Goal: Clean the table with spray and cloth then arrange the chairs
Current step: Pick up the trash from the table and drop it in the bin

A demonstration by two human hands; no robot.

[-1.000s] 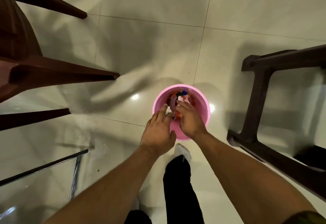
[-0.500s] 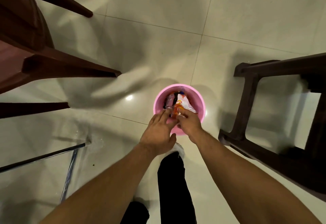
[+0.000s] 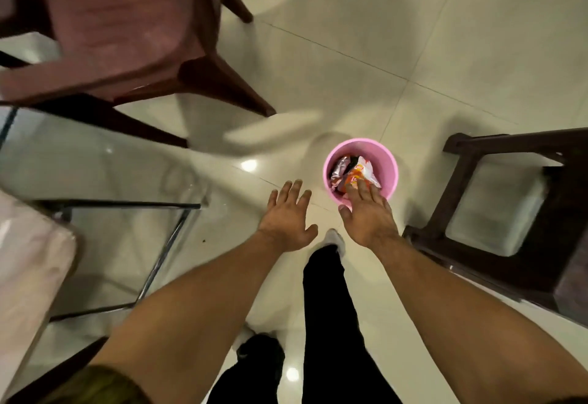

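Most of the view is a glossy, pale tiled floor (image 3: 445,38), seen from above. At the left stands the glass desk (image 3: 95,162), its clear top resting on a thin metal frame, with the floor showing through it. A pale pink shape at the desk's near left edge is too blurred to name.

Two chairs flank the scene. The maroon chair (image 3: 121,22) is at upper left, with its seat just beyond the desk's far edge and its legs splayed on the tiles. The dark brown chair (image 3: 509,139) is at the right, with a pale seat pad, well apart from the desk.

A leg in black trousers (image 3: 327,292) runs up the middle and ends in a white-covered foot (image 3: 335,238) between the two forearms.

A small pink bin (image 3: 393,178) stands on the floor just left of the dark brown chair. It is stuffed with crumpled wrappers (image 3: 362,171), one orange and white, one silvery.

The left hand (image 3: 288,216) hovers over the bare floor just left of the bin, its fingers (image 3: 297,189) straight, spread and holding nothing. The right hand (image 3: 369,212) reaches over the bin's near rim, its fingers (image 3: 361,187) straight and lying across the orange wrapper. They grip nothing, and I cannot tell whether they touch it.
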